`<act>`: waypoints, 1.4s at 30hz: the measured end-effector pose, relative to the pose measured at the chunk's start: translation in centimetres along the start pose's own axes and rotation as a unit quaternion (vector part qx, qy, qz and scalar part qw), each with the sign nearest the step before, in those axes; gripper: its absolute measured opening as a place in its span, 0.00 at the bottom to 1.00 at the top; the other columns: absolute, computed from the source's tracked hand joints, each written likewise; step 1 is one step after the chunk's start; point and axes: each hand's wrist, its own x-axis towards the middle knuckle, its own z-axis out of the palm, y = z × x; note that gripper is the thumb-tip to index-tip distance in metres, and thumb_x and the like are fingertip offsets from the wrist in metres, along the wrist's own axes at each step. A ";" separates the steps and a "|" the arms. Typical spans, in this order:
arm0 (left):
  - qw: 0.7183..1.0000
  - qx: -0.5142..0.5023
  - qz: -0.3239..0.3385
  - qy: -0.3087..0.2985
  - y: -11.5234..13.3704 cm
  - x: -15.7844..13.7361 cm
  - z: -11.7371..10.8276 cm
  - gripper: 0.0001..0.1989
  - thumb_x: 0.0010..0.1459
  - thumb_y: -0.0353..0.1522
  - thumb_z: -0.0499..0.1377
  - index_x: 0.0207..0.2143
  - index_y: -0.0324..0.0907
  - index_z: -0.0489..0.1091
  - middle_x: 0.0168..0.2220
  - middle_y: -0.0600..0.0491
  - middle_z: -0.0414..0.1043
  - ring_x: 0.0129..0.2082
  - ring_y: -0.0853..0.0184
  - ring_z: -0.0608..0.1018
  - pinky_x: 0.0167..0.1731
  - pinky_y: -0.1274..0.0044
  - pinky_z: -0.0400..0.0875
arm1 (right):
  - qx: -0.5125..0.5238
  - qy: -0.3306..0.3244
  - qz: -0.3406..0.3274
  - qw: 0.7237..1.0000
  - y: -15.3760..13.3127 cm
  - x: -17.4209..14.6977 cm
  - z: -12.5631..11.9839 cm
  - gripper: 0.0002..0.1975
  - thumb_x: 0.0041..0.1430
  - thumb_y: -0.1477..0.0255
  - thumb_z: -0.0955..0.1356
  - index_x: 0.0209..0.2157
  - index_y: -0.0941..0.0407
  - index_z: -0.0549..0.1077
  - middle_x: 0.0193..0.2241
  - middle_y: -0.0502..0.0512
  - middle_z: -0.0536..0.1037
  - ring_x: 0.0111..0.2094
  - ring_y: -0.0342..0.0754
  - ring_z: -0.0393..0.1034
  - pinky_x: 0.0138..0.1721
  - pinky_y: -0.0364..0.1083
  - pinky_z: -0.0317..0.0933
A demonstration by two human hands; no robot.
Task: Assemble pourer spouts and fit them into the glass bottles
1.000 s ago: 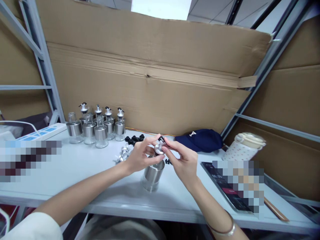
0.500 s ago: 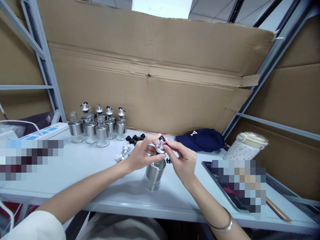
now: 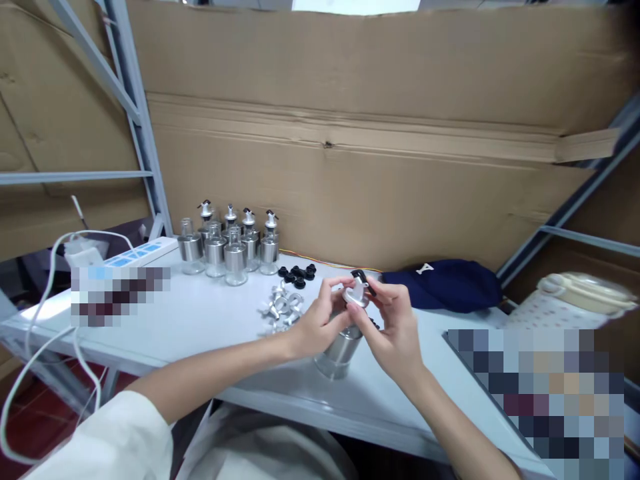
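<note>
A glass oil bottle (image 3: 340,353) with a brushed-steel band stands on the table in front of me. At its mouth sits a silver pour spout (image 3: 356,295) with a black flap (image 3: 361,275). My left hand (image 3: 320,320) is closed around the bottle's neck, just under the spout; its far fingers are partly hidden. My right hand (image 3: 395,327) pinches the spout between thumb and fingers, with a fingertip near the black flap. Behind my left hand lie loose silver spout parts (image 3: 283,307), and beyond them several black stoppers (image 3: 299,274).
Several similar bottles (image 3: 235,257) stand at the back left, some topped with spouts. A navy cap (image 3: 450,285) lies at the back right beside a dotted white container (image 3: 545,310). A power strip (image 3: 145,252) is at left. Cardboard (image 3: 350,200) walls the back.
My view has swung left, so everything sits further right in the picture. The spout now leans to the side in my right fingers, and my left fingers have shifted lower on the neck.
</note>
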 end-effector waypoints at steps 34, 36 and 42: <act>0.993 0.009 0.103 0.061 1.5 2.9 -1.1 0.19 0.59 0.46 0.55 0.41 0.45 0.51 0.38 0.52 0.67 0.34 0.70 0.75 0.36 0.73 0.72 | 0.022 0.071 -0.082 0.994 0.3 3.5 0.9 0.14 0.64 0.65 0.59 0.50 0.52 0.62 0.45 0.60 0.73 0.45 0.53 0.70 0.44 0.54 0.65; 0.986 0.048 0.125 0.101 3.2 3.8 -2.8 0.18 0.60 0.44 0.55 0.42 0.46 0.50 0.37 0.54 0.67 0.33 0.70 0.75 0.37 0.73 0.72 | 0.017 0.102 -0.103 0.989 0.5 4.7 1.4 0.13 0.64 0.65 0.58 0.49 0.52 0.62 0.45 0.60 0.72 0.48 0.54 0.68 0.45 0.56 0.63; 0.915 0.286 0.180 0.220 4.8 5.1 -10.5 0.12 0.64 0.40 0.48 0.45 0.46 0.48 0.41 0.51 0.66 0.36 0.70 0.74 0.42 0.71 0.70 | -0.027 0.122 -0.098 0.987 3.0 6.2 2.2 0.11 0.64 0.67 0.59 0.46 0.53 0.63 0.44 0.60 0.71 0.48 0.53 0.66 0.45 0.54 0.62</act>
